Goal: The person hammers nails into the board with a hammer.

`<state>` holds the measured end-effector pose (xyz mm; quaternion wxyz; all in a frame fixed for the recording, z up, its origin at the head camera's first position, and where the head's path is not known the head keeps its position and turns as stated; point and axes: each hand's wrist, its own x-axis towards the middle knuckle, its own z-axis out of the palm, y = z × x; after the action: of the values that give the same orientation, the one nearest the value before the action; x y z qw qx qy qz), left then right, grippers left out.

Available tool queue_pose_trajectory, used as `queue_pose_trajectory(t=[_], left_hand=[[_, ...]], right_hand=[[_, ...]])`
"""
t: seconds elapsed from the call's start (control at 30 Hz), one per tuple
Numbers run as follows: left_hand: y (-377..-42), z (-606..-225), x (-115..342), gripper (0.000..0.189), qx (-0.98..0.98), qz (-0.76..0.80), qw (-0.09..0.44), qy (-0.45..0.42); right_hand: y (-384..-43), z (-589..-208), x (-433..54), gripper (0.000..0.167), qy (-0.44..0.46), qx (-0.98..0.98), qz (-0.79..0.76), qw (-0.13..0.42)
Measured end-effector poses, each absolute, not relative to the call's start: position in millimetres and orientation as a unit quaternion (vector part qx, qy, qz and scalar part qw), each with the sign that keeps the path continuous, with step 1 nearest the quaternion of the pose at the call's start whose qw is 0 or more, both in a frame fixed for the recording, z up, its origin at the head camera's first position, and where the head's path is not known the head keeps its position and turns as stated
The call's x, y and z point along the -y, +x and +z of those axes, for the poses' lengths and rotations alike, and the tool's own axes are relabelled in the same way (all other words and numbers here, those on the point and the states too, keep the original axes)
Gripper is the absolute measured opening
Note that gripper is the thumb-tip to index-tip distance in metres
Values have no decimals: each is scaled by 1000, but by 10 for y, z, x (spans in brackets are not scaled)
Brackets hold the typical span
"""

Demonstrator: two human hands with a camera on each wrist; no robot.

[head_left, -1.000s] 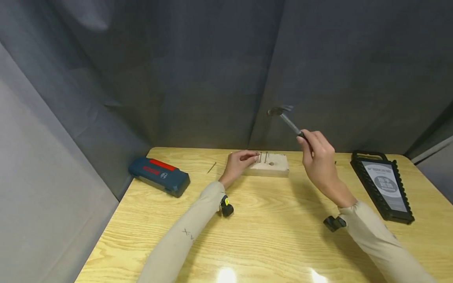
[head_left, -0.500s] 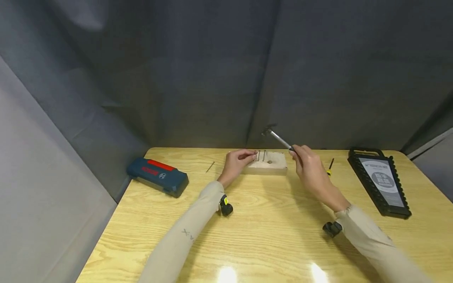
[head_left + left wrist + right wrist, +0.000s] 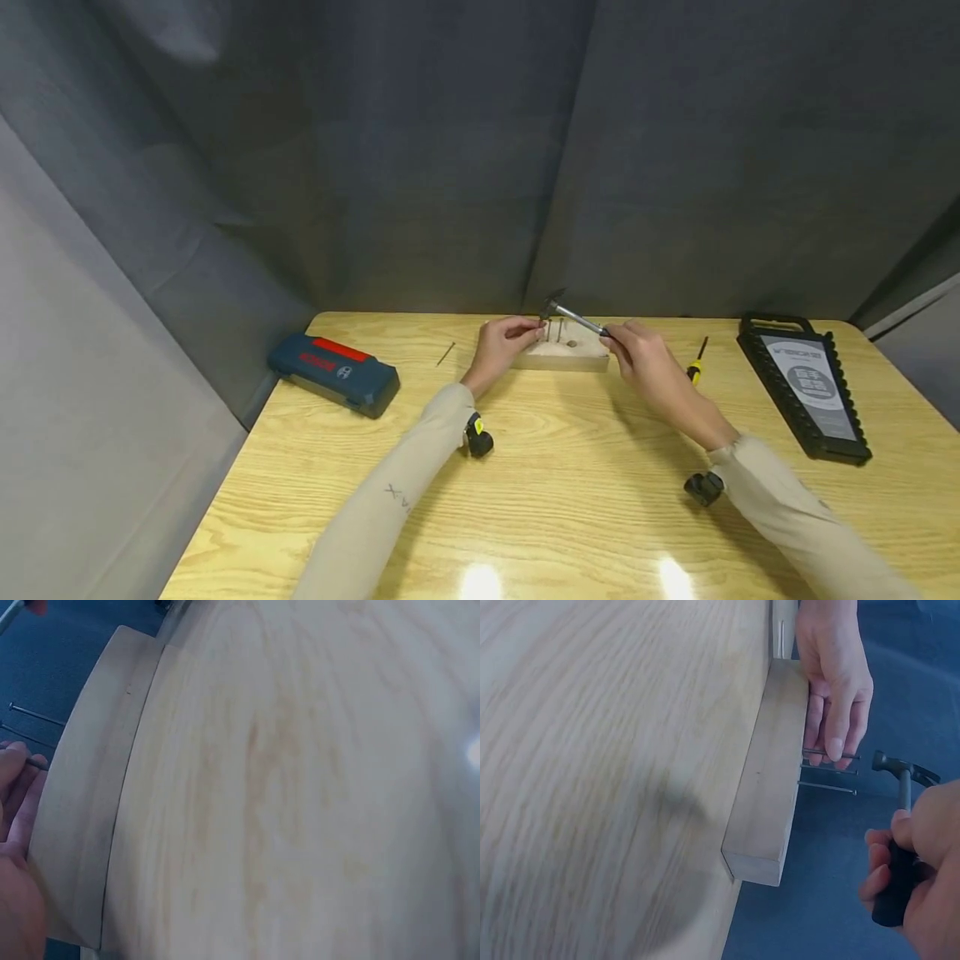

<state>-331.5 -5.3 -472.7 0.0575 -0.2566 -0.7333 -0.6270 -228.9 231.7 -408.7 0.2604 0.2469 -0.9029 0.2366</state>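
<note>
Near the table's far edge lies a pale wooden block [image 3: 562,363] with a dark round spot on its top. My left hand [image 3: 502,346] rests at its left end and pinches a nail [image 3: 851,757] that stands upright on the block. Right beside it, two more nails [image 3: 829,788] stand in the wood. My right hand [image 3: 648,362] grips a claw hammer [image 3: 905,787] by its black handle. In the right wrist view the hammer's striking face is just off the pinched nail's head, with a small gap. The left fingers partly hide that nail.
A loose nail [image 3: 446,354] lies on the table [image 3: 570,483] left of the block. Farther left is a blue Bosch case [image 3: 333,375] with a red strip. On the right are a yellow-and-black screwdriver [image 3: 696,369] and a black toothed rack [image 3: 813,392]. Dark curtain hangs behind.
My right hand has brought the hammer down and leftward, from high above the block to just by the pinched nail. The left hand keeps its pinch. The screwdriver has come into sight.
</note>
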Motion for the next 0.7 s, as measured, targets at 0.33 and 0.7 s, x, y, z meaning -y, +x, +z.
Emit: queue_pose_trajectory(t=[0.33,0.7], left_hand=[[-3315,-4729,75,24,721,-648,39,-241],[-3333,-4716,97,22,731,-639,39,-237]], right_hand=[[-2277,-4137,-2283,13,235,912,239,238],[-2274,-3989,-2278,13,245,903,242,256]])
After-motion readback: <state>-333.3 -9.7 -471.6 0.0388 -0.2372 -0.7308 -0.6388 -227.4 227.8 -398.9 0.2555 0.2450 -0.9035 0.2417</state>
